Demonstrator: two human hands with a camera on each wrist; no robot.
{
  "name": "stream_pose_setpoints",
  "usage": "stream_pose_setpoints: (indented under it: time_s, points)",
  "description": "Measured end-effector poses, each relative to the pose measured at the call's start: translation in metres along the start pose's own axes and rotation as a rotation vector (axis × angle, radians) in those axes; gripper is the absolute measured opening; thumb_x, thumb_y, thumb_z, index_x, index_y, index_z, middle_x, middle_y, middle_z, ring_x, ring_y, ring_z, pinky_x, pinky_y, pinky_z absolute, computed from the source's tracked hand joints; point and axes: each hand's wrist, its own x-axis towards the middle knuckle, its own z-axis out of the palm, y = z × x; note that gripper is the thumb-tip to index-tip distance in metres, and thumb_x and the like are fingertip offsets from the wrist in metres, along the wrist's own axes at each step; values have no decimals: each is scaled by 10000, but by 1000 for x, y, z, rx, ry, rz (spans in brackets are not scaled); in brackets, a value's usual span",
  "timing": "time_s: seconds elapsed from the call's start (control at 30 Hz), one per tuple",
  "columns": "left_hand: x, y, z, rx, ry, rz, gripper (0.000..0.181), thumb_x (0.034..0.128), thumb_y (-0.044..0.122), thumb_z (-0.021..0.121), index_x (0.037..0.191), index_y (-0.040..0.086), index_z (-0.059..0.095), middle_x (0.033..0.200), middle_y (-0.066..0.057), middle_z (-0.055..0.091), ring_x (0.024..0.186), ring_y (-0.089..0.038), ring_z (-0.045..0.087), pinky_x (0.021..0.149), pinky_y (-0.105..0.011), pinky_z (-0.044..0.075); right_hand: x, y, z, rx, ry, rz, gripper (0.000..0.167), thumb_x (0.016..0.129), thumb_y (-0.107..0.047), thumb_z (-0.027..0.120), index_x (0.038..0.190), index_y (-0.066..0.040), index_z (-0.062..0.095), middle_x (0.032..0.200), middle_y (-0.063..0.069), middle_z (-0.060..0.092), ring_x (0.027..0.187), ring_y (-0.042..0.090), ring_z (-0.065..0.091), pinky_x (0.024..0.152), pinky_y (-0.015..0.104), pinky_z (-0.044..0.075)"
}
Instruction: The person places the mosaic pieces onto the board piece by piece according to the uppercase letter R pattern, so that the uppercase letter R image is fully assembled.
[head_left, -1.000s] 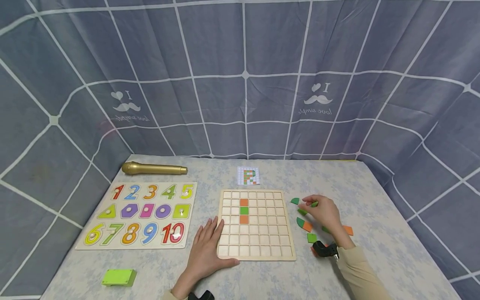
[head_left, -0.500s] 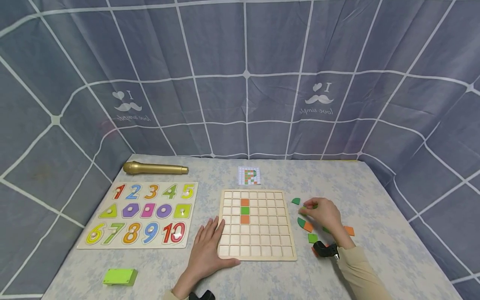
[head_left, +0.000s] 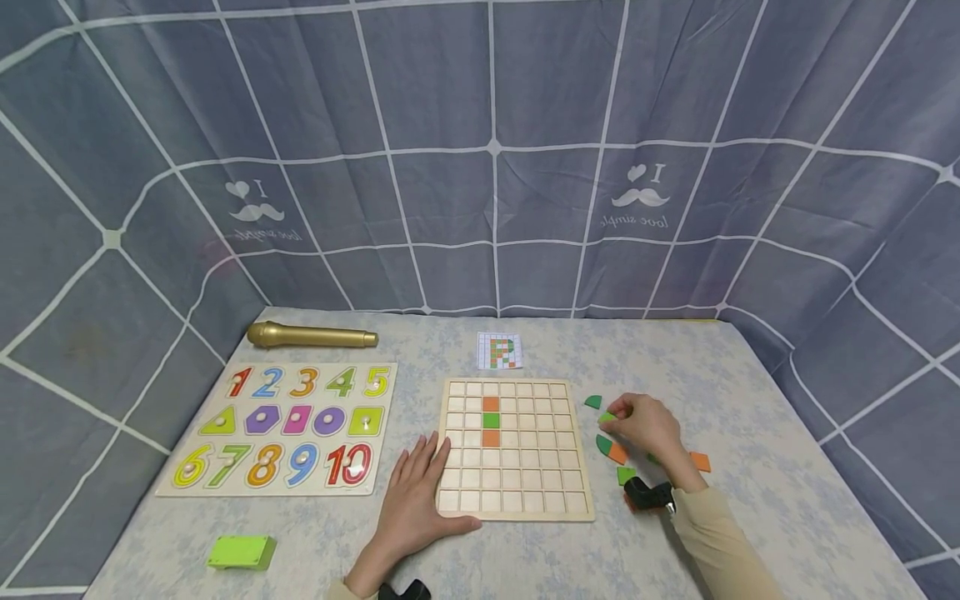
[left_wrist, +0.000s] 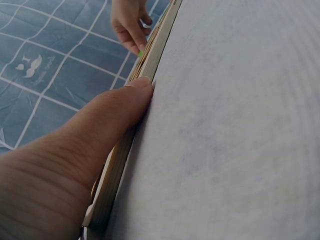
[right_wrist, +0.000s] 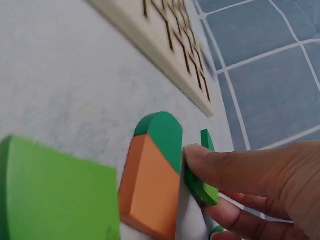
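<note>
My right hand (head_left: 648, 427) pinches a light green tile (head_left: 607, 417) between thumb and fingers, right of the wooden grid board (head_left: 534, 459). The right wrist view shows this tile (right_wrist: 209, 194) tilted on edge, partly hidden by the thumb. Flat on the board's left side rests my left hand (head_left: 415, 498), its fingers straight and its thumb (left_wrist: 112, 112) along the near edge. In one column of the board sit an orange tile (head_left: 491, 403), a green tile (head_left: 491, 421) and another orange tile (head_left: 491, 438).
Loose tiles lie around the right hand: a dark green quarter-round (head_left: 593, 402), an orange tile (right_wrist: 150, 187) and a green square (head_left: 626, 476). A pattern card (head_left: 499, 351) lies behind the board. Leftward are a number puzzle (head_left: 281, 442), a gold microphone (head_left: 311, 336) and a green block (head_left: 242, 552).
My right hand has lowered slightly to the light green tile that lay beside the board, and its fingertips now grip it. The left hand has stayed in place.
</note>
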Motion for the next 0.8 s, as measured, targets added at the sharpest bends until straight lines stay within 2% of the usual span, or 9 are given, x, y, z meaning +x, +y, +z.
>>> stream_pose_setpoints:
  time_s: [0.13,0.43,0.57,0.8]
  points:
    - [0,0,0,-1,3,2,1157,588,699,743,1456,30,371,1494,-177,310,1394,-346,192,1106,-505,116,1,-1,-1,28,-15,-17,245,769,-243,790,907,-104,644,756,-20,567,627,163,505,535,323,373]
    - [0,1,-2,11,-8,-3,1160,593,721,726,1453,26,374,1494,-178,310,1394,-348,192,1106,-506,124,-7,-12,5,70,56,-66,163,808,-216,754,848,-133,618,764,-20,601,565,146,511,476,307,383]
    - [-1,1,-3,10,-4,1,1158,593,717,728,1451,25,376,1492,-179,314,1393,-350,194,1105,-506,126,-13,-26,16,143,61,-144,176,811,-216,762,861,-121,623,787,-19,612,525,141,480,445,302,378]
    - [0,1,-2,8,-4,-1,1158,594,712,730,1455,26,370,1495,-178,309,1395,-346,189,1105,-505,120,-23,-65,42,299,-14,-314,154,778,-173,793,789,-145,642,718,-65,585,526,127,432,473,266,368]
